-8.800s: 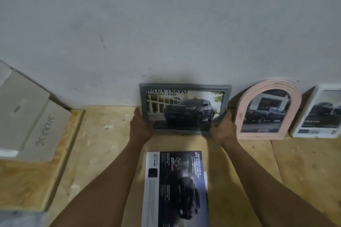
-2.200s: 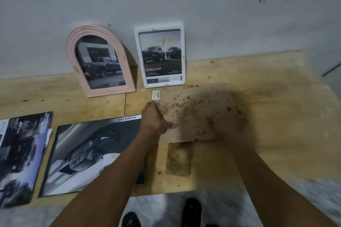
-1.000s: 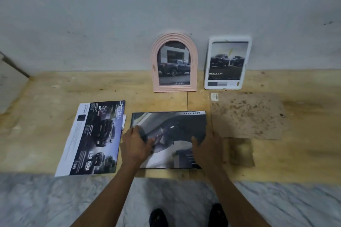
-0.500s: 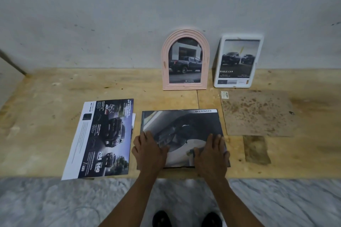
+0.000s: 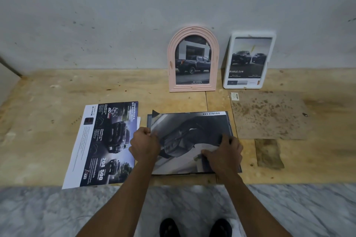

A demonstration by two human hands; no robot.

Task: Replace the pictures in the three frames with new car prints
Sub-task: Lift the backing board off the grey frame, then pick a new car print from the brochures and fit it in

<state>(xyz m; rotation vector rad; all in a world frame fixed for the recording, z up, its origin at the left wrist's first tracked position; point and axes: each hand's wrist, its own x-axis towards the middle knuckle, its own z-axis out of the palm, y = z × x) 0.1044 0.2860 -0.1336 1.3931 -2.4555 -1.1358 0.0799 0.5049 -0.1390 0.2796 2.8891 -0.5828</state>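
- A plain indoor corner at floor level, more a storeroom or makeshift work spot than a lived-in room.
- The grey plaster wall (image 5: 134,15) is scuffed and stained.
- Raw plywood sheets (image 5: 48,121) lie beside a marble-patterned floor (image 5: 38,213).
- A pink arched frame (image 5: 172,63) and a white frame (image 5: 242,86) lean on the wall.
- A car print (image 5: 192,131) and a brochure sheet (image 5: 104,144) lie on the plywood.

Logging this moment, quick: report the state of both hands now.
Left hand: pinches the left edge of the dark glossy car print.
Right hand: fingers curled, grips the same print's lower right part.
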